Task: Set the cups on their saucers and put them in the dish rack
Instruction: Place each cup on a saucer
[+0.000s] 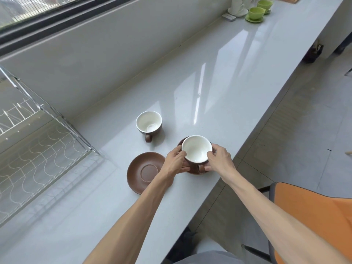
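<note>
Head view, brown ceramic cup with white glazed interior (196, 149) upright on brown saucer (193, 169), left hand (176, 161) and right hand (220, 158) clasping its sides, second brown saucer (145, 171) bare beside.

Brown cup (196, 149) upright on saucer (194, 170); second cup (149, 122) apart; bare saucer (146, 171); rack (38, 149) left.

Orange chair (312, 212) nr counter (219, 60) — window (38, 14) behind, small white box (229, 17) far end.
</note>
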Demonstrator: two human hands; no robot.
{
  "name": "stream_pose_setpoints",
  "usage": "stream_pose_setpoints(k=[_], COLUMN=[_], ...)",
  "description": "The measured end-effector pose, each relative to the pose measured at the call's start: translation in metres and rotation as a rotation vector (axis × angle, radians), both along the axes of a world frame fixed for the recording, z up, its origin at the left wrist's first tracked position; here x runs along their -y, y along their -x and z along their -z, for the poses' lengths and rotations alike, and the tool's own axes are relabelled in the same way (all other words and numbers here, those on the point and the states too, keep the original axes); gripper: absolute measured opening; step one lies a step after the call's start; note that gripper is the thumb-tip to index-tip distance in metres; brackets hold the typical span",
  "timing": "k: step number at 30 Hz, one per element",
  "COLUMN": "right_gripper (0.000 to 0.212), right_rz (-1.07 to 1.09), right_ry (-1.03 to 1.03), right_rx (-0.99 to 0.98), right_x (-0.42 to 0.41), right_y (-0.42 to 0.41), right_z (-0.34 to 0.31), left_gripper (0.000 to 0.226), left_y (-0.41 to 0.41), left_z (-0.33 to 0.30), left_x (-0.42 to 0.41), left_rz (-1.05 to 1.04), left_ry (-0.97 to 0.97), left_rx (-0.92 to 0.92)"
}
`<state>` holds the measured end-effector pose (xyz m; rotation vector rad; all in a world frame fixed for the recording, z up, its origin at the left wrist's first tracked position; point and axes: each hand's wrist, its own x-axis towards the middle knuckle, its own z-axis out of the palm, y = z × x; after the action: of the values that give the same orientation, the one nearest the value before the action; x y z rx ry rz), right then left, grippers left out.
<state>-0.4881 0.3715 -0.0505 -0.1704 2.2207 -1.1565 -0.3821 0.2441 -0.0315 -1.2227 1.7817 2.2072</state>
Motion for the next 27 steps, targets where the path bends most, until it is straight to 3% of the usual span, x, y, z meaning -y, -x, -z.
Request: stream_pose_setpoints(k=[19, 27], right_gripper=[0.05, 0.049], right_rz=[0.012, -0.077], right_ry=[0.016, -0.071], right_rx=[0.008, -0.051], right_x=[-0.001, -0.004], right_y=[0.001, 0.003], right_z=[0.002, 0.001], left_gripper=[0.043, 0.039], left_y=[0.003, 0.0], left_z=[0.009, 0.01], left_x=[0.001, 0.002], left_rz=[-0.008, -0.015], left_ry=[0.036, 0.041], left_rx=[-0.002, 0.014])
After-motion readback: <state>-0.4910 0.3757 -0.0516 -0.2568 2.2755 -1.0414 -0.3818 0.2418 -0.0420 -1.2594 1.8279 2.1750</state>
